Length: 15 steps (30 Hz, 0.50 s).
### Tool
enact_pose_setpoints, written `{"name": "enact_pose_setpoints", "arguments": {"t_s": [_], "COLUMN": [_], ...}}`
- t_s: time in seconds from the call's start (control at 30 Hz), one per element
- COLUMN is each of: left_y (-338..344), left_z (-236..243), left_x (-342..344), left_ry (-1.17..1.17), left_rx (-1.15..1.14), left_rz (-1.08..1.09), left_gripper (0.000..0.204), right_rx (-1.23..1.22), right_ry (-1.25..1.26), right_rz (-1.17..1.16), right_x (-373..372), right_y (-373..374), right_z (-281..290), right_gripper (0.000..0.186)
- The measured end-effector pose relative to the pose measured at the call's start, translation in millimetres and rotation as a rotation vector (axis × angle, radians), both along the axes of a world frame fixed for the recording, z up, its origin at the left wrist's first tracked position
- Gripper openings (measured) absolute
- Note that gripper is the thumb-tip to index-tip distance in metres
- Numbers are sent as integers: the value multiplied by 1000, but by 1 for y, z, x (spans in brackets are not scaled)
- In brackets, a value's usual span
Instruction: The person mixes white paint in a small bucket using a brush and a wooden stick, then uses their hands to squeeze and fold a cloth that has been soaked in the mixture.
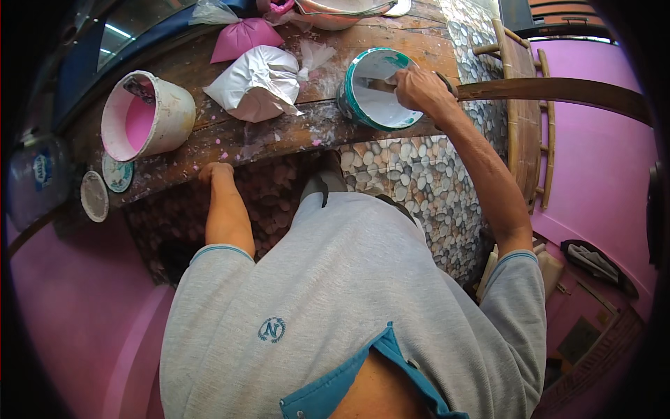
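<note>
Two hands are at work, each on a separate job. Your right hand (pixel 417 89) is clenched around the handle of a flat stirring blade (pixel 377 85), whose tip sits inside the teal-rimmed can of white paint (pixel 377 91). That can stands tilted toward you at the near edge of the wooden desk (pixel 237 136), on its right side. Your left hand (pixel 213 171) rests on the near edge of the desk further left; its fingers curl over the edge and grasp nothing loose.

Judged from this, the step in hand is stirring or scraping the white paint. The next move calls for a firm grip on the blade and a steady wrist, since the can stands so near the edge that a hard push could tip it off. Keep the left hand braced as it is.

Other items on the desk:
- a white bucket with pink paint inside (pixel 145 115), far left, lying tilted;
- a white plastic bag (pixel 258 82) and a pink plastic bag (pixel 244 36), between the two containers;
- two round lids (pixel 105 185), at the left end.
</note>
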<state>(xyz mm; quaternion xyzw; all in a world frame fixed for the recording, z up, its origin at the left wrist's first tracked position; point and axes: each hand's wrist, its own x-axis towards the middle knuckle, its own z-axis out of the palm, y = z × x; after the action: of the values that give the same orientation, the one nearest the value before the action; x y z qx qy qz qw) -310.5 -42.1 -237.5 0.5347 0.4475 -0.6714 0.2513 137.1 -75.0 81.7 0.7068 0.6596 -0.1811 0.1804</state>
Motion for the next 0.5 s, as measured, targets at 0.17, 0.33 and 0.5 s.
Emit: {"name": "enact_pose_setpoints", "arguments": {"t_s": [0.17, 0.33, 0.5], "left_y": [-6, -7, -5], "left_z": [-9, 3, -1], "left_x": [-3, 0, -2], "left_ry": [-20, -74, -52], "left_rx": [27, 102, 64], "left_rz": [-52, -82, -92], "left_gripper": [40, 37, 39], "right_rx": [-44, -175, -94], "right_ry": [-92, -57, 21], "right_rz": [63, 131, 3], "right_x": [6, -3, -10], "right_y": [-7, -14, -5], "right_z": [11, 19, 12], "right_gripper": [30, 32, 32]}}
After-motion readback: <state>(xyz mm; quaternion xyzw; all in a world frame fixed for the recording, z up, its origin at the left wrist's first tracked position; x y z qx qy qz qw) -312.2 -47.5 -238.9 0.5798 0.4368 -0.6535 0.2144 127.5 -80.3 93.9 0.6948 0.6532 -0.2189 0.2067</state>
